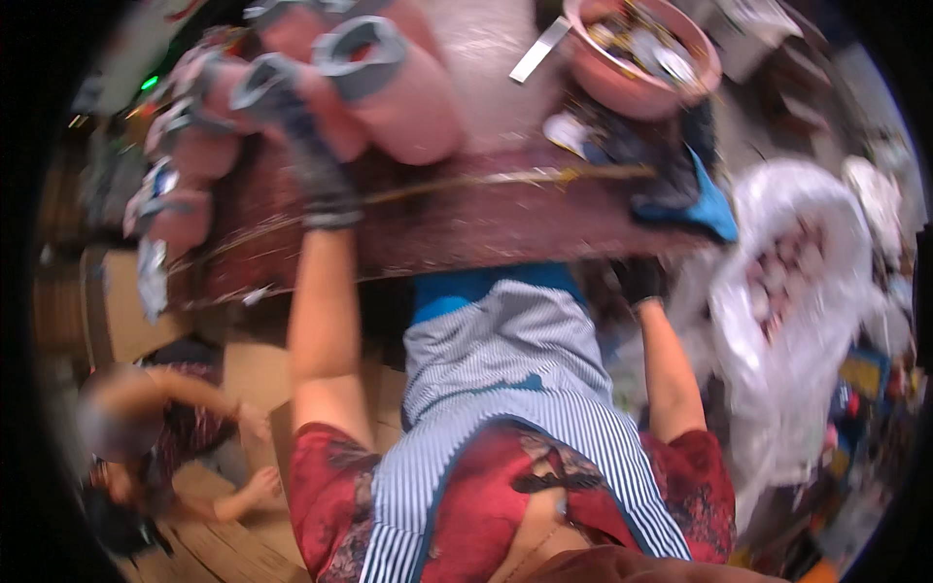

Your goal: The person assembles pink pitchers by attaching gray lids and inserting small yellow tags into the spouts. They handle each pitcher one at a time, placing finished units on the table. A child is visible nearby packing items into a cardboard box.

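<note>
My left hand, in a dark grey glove, is stretched far out over the table, its fingers at the grey rim of a pink cylinder. The blur is too strong there for me to tell whether my fingers are closed on it or only touching. My right hand, also dark-gloved, is well apart from the left, low at the near right edge of the table, beside my striped apron. It is too dark there to tell whether it is open or holding anything.

The cylinder I reach for lies on the far left part of the dark red table. Just to its right is a larger pink cylinder with a grey rim, and more pink-and-grey pieces crowd to its left.

On the far right I have a pink bowl with small mixed bits inside, and a pale flat strip just left of it. Nearer, at the table's right end, lies a blue and dark item. Farther right, past the table, a clear plastic bag holds pinkish round pieces.

To my near left, a co-worker has both arms out over brown cardboard.
</note>
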`<state>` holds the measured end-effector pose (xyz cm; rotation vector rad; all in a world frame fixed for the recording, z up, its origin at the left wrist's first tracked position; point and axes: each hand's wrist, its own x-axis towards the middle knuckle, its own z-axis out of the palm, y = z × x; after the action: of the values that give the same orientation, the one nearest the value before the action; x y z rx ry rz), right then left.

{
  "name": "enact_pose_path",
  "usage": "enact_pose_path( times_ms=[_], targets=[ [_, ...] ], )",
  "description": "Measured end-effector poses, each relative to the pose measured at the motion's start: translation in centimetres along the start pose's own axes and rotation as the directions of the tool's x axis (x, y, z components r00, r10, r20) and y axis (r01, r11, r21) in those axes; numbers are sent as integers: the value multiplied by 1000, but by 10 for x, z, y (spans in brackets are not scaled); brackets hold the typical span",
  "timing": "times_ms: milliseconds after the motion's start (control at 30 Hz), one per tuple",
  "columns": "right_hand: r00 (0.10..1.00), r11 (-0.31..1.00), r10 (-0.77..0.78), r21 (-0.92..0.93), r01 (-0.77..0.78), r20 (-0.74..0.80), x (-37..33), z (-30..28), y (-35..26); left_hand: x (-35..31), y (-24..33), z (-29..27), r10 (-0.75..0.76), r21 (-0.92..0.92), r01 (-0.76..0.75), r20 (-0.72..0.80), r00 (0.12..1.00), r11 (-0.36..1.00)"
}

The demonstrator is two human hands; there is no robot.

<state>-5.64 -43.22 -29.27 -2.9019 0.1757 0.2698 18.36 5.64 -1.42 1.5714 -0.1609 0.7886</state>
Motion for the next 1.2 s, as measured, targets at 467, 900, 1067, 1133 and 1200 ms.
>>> enact_pose_path(
  times_ms=[467,900,1067,1133,1200],
  targets=[
    [978,915,-208,-357,186,-23,10,51,-5,-78,53,37,210,348,-162,-104,972,924],
    [968,-118,-87,962,-246,237,-130,-188,-29,2,-4,8,-226,-367,194,-47,973,910],
    [997,115,55,992,46,-53,-159,-234,-67,-5,-30,11,7,203,-2,-22,1000,979],
    [990,95,115,993,66,-76,-162,-250,-83,-22,-9,18,25,166,-41,100,995,985],
    [965,196,116,958,211,-236,-141,-258,-89,-23,-34,11,38,-142,-23,103,994,990]
  ],
)
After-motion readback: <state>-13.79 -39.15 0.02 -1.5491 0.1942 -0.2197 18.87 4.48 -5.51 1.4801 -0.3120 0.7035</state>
